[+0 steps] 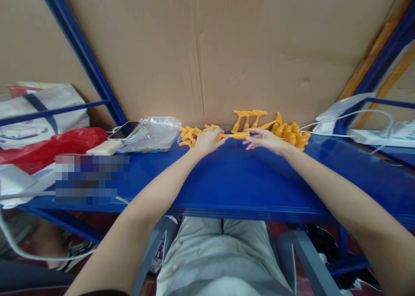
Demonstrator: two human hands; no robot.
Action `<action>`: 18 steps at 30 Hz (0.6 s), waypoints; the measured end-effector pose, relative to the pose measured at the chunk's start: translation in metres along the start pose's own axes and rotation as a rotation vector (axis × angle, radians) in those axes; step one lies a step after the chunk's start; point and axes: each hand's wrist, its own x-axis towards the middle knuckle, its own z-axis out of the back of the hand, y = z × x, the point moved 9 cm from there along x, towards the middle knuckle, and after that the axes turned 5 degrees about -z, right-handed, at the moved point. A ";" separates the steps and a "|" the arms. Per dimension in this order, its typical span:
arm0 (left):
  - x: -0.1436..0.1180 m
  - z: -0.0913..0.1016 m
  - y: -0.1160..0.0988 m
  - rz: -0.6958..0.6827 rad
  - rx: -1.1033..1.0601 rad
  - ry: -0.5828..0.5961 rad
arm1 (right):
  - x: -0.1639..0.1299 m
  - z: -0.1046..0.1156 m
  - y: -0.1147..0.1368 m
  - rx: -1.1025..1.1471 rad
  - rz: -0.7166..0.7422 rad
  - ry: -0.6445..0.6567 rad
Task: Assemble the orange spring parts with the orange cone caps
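1. Shelf (233, 183): a blue metal board that runs across the view; every place below is given from it.
2. Left hand (207, 141): rests on the shelf's far half, fingers curled around the left end of the rod.
3. Rod (234, 135): a short orange plastic piece, lying level just above the shelf, between the two hands.
4. Right hand (264, 139): also on the far half, fingers partly bent, their tips pinching the rod's right end.
5. Left pile (189, 135): orange parts on the shelf just beyond the left hand.
6. Right pile (290, 134): more orange parts beyond the right hand, with T-shaped pieces (248, 119) propped up behind.
7. Bag (154, 134): clear plastic, toward the shelf's left, beside a phone (125, 130).
8. Cardboard (227, 49): the wall at the shelf's back edge.
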 end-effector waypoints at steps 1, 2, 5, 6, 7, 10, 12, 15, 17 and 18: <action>0.000 0.000 0.000 -0.004 -0.003 -0.008 | 0.000 -0.001 0.000 0.005 0.007 0.016; 0.000 0.001 0.000 -0.008 -0.006 -0.017 | 0.000 -0.001 0.000 0.014 0.013 0.027; 0.001 0.001 0.000 -0.027 -0.022 -0.053 | 0.000 -0.001 -0.001 0.048 0.016 0.037; 0.001 0.001 0.000 -0.035 -0.033 -0.068 | 0.000 -0.002 -0.001 0.062 0.013 0.041; 0.001 0.002 0.001 -0.043 -0.047 -0.084 | 0.000 -0.004 -0.001 0.076 0.008 0.047; 0.000 0.002 0.003 -0.055 -0.089 -0.135 | -0.001 -0.008 0.000 0.109 -0.020 0.044; 0.000 0.002 0.004 -0.055 -0.111 -0.160 | -0.001 -0.009 -0.001 0.105 -0.060 0.026; 0.001 0.001 0.005 -0.048 -0.129 -0.166 | -0.003 -0.008 -0.003 0.069 -0.121 -0.006; 0.002 -0.001 0.006 -0.035 -0.131 -0.156 | -0.004 -0.006 -0.004 0.060 -0.137 -0.006; 0.003 -0.001 0.007 -0.029 -0.131 -0.150 | -0.004 -0.006 -0.003 0.063 -0.133 0.005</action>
